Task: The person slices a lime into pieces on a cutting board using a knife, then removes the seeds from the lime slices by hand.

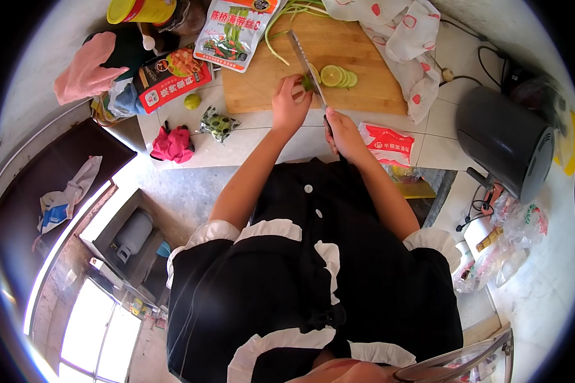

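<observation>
My right hand (pixel 346 134) grips the dark handle of a kitchen knife (pixel 305 64), its blade standing over the wooden cutting board (pixel 255 89). To the left of the blade, my left hand (pixel 290 105) has its fingers curled around a green lime (pixel 308 83), partly hidden by fingers and blade. The blade touches or nearly touches the lime; exactly where it meets the fruit I cannot tell. Just right of the knife lie several overlapping lime slices (pixel 338 76) on the board. Long green stalks (pixel 276 38) rest along the board's upper left.
Left of the board are a whole lime (pixel 192 101), a red seasoning packet (pixel 174 78), a white-and-red food pouch (pixel 233 32) and a pink cloth bundle (pixel 172 143). At right sit a patterned cloth (pixel 406 45), a red-white packet (pixel 388 145) and a black appliance (pixel 505 143).
</observation>
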A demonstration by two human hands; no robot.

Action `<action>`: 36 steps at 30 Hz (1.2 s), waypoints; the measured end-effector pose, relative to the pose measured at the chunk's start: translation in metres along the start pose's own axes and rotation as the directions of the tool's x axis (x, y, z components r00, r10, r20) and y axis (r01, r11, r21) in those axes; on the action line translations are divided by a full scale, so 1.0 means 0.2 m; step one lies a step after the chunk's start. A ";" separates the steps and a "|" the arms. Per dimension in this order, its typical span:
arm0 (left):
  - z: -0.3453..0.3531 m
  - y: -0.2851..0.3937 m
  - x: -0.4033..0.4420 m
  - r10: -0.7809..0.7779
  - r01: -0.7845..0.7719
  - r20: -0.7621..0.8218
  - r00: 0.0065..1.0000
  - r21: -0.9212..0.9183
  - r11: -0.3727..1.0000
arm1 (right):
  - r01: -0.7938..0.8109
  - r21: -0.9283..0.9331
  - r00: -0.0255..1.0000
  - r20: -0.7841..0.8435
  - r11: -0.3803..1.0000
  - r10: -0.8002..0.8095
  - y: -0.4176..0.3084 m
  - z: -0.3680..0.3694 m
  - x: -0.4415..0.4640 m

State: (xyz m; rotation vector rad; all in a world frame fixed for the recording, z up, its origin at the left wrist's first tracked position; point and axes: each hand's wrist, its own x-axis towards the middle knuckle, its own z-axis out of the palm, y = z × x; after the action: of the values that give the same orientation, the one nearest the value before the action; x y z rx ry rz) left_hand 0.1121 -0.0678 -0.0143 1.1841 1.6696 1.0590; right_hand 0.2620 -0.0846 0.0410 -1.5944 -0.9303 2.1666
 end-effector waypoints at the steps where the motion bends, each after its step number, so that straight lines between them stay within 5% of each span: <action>1: 0.00 0.00 0.00 0.001 -0.001 -0.001 1.000 -0.012 1.000 | -0.003 0.005 1.000 0.005 1.000 0.003 0.00 0.00 0.00; 22: 0.00 -0.04 0.01 -0.029 0.028 -0.057 0.998 -0.024 0.999 | 0.038 0.008 0.999 0.008 0.999 -0.038 0.03 -0.02 -0.01; 36: 0.02 -0.09 0.05 0.207 -0.213 0.051 0.977 0.246 0.945 | -0.080 0.114 0.995 0.066 0.990 0.073 -0.01 -0.09 0.00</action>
State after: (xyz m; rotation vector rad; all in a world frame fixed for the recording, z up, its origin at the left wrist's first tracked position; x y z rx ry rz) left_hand 0.1089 -0.0612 -0.0346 1.5622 1.7234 0.9746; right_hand 0.2775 -0.0765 0.0394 -1.5395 -0.7560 2.2887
